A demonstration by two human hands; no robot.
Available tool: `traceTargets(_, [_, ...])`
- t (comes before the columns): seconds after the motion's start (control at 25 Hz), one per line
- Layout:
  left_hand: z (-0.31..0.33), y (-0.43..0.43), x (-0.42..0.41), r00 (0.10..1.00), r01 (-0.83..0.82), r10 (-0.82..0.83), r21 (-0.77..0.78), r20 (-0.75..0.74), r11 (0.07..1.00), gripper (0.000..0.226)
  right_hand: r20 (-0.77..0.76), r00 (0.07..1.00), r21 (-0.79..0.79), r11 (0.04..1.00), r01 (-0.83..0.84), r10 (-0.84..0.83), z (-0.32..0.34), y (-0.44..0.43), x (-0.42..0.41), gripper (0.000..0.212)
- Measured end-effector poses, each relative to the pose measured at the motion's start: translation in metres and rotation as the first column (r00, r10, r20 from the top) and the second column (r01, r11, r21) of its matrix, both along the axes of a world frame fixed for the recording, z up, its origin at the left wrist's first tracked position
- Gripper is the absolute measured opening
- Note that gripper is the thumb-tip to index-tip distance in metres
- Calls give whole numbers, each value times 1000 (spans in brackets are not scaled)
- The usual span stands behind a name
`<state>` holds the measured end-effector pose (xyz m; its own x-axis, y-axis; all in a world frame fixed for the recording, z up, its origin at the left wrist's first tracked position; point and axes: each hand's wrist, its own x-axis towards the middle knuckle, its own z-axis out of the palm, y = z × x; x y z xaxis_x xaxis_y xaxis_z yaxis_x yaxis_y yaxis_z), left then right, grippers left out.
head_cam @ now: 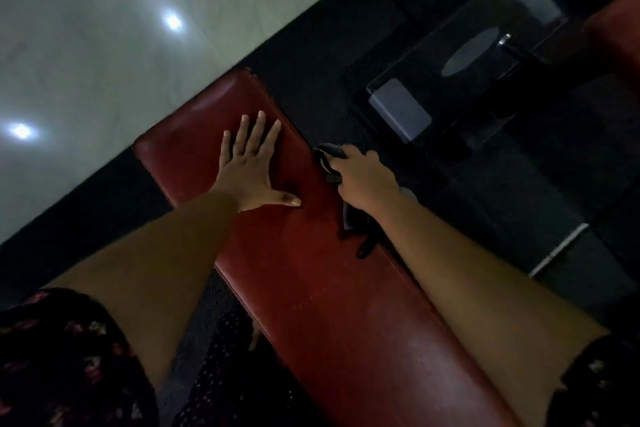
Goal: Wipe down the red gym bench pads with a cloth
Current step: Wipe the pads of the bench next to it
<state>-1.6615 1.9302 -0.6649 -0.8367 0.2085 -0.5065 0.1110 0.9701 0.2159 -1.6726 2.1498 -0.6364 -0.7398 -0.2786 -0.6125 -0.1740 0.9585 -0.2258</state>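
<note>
Both my hands are on the red bench pad, whose long axis runs from my body toward its rounded far end. My right hand grips the dark cloth at the pad's right edge. My left hand presses flat mid-pad, fingers spread. The pad's top lies left of the cloth.

Premises present as a gym or fitness room, dimly lit. A long red bench pad in worn vinyl upholstery runs across the view. It stands over black textured rubber matting, which borders a pale glossy floor showing two reflected lights. Beside the bench sits a dark metal equipment frame with grey end caps. A second red pad shows at the upper right edge.
</note>
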Motion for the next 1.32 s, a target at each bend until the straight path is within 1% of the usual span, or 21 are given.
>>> traceTargets(0.12, [2, 1, -1, 1000, 0, 0, 25, 4, 1000, 145, -20, 999, 53, 998, 45, -44, -2, 4, 26, 46])
traceTargets(0.2, [4, 1, -1, 1000, -6, 5, 34, 12, 999, 145, 12, 999, 79, 996, 31, -32, -4, 26, 46, 45])
traceTargets(0.28, [6, 1, 0, 1000, 5, -6, 29, 9, 1000, 144, 75, 997, 132, 991, 20, -30, -4, 56, 78, 44])
traceTargets(0.32, [7, 1, 1, 1000, 10, -10, 23, 5, 1000, 143, 110, 994, 179, 984, -11, -8, -2, 70, 96, 43])
traceTargets(0.36, [8, 2, 2, 1000, 14, -14, 19, 3, 1000, 142, 148, 988, 238, 968, -79, 44, -1, 82, 113, 40])
traceTargets(0.44, [12, 1, 4, 999, 46, -46, 5, -18, 999, 135, 210, 969, 351, 914, -203, 134, 0, 104, 139, 37])
traceTargets(0.48, [13, 0, 7, 992, 108, -108, -6, -62, 994, 125, 208, 974, 369, 915, -161, 88, 2, 108, 144, 38])
traceTargets(0.52, [14, 0, 11, 970, 204, -204, -18, -129, 979, 112, 170, 985, 354, 934, -54, -8, 4, 105, 143, 41])
traceTargets(0.6, [18, 8, 24, 883, 416, -411, -29, -225, 909, 88, 40, 979, 294, 938, 181, -201, 9, 87, 135, 49])
traceTargets(0.64, [21, 17, 32, 843, 494, -486, -26, -231, 869, 85, -33, 968, 274, 929, 249, -250, 12, 74, 130, 52])
traceTargets(0.68, [24, 31, 41, 811, 553, -543, -16, -218, 833, 86, -92, 960, 265, 923, 278, -263, 15, 61, 128, 51])
traceTargets(0.76, [28, 65, 59, 754, 644, -633, 5, -174, 765, 92, -165, 957, 289, 915, 280, -240, 18, 42, 137, 44])
traceTargets(0.8, [29, 83, 68, 728, 678, -670, 8, -144, 735, 95, -189, 952, 312, 905, 290, -240, 19, 40, 148, 42])
traceTargets(0.88, [31, 109, 86, 693, 719, -718, 3, -62, 695, 98, -202, 949, 352, 886, 303, -244, 19, 47, 175, 44])
traceTargets(0.96, [33, 126, 100, 668, 744, -744, -22, 9, 668, 100, -174, 946, 377, 868, 322, -275, 21, 70, 207, 49])
traceTargets(1.0, [33, 131, 105, 658, 752, -752, -44, 21, 657, 102, -154, 941, 395, 854, 339, -302, 24, 84, 224, 50])
traceTargets(1.12, [32, 133, 109, 635, 770, -772, -85, 5, 633, 103, -83, 916, 486, 786, 382, -393, 31, 117, 261, 47])
traceTargets(1.2, [31, 131, 111, 581, 808, -813, -95, -41, 582, 97, -100, 863, 532, 706, 467, -495, 32, 116, 259, 42])
traceTargets(1.24, [32, 133, 115, 540, 835, -840, -88, -59, 543, 95, -130, 825, 519, 671, 529, -550, 33, 110, 255, 43])
traceTargets(1.28, [32, 136, 121, 511, 854, -857, -72, -65, 515, 94, -146, 803, 492, 662, 565, -577, 34, 101, 251, 46])
traceTargets(1.32, [34, 140, 130, 502, 862, -863, -52, -60, 505, 94, -160, 807, 462, 679, 570, -569, 33, 94, 249, 51])
